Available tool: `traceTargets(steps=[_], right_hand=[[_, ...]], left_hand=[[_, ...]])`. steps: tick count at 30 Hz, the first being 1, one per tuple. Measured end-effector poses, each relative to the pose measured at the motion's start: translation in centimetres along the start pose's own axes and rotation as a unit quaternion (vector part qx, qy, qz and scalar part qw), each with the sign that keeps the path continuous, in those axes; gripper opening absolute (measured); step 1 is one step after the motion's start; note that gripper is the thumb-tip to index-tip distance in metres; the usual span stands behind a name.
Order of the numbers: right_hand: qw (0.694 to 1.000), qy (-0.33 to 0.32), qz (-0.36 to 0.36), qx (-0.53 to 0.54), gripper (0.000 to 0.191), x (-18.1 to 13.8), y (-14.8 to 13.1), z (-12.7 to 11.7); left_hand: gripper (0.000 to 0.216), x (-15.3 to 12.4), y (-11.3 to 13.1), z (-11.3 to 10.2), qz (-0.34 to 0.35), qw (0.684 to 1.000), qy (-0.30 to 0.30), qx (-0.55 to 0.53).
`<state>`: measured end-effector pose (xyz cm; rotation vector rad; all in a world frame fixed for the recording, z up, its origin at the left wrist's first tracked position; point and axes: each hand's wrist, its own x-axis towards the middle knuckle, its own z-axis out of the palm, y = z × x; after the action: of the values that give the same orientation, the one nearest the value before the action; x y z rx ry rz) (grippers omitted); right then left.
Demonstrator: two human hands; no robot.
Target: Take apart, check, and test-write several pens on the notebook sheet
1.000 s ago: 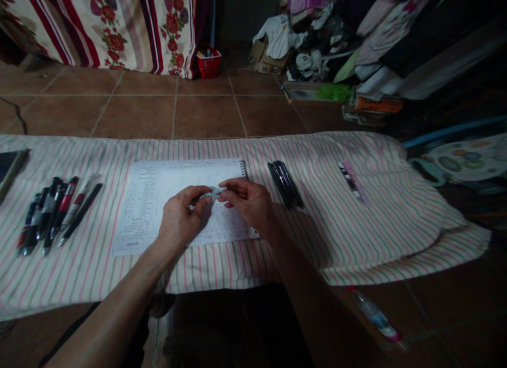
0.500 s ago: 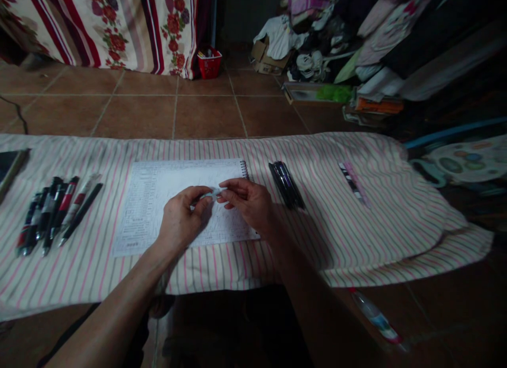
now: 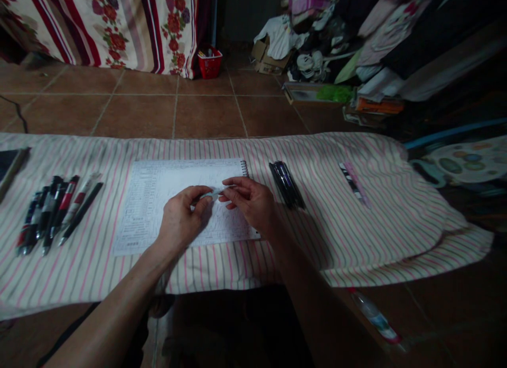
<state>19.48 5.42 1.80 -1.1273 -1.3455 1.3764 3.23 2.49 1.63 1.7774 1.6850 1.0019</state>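
Over the spiral notebook point(image 3: 146, 199), my left hand point(image 3: 182, 212) pinches a slim, pale bluish pen-like thing point(image 3: 215, 191) between thumb and forefinger. My right hand point(image 3: 250, 201) faces it, its thumb and fingers closed on the other end. Most of this small thing is hidden by the fingers, so its exact kind is unclear. Dense handwriting or print covers the notebook page, and its wire binding runs along the right side. Just right of the notebook lies a bunch of dark pens point(image 3: 287, 185).
Several black, red and clear pens point(image 3: 57, 212) lie at the left on the striped cloth point(image 3: 380, 230). A pink pen and a black-and-white one point(image 3: 354, 184) rest at the right. A bottle point(image 3: 374, 315) lies on the floor, and a red basket point(image 3: 209, 64) stands beyond the table.
My right hand has shifted slightly to the right, baring a little more of the pale thing between the hands. My left hand stays in place.
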Motion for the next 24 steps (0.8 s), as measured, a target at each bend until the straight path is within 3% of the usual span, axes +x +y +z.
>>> traceTargets(steps=[24], right_hand=[[1.000,-0.012,-0.006,-0.006,0.019,0.07,0.65,0.00]], left_hand=[[0.020,-0.01,0.17,-0.19,-0.011,1.000,-0.012,0.005]])
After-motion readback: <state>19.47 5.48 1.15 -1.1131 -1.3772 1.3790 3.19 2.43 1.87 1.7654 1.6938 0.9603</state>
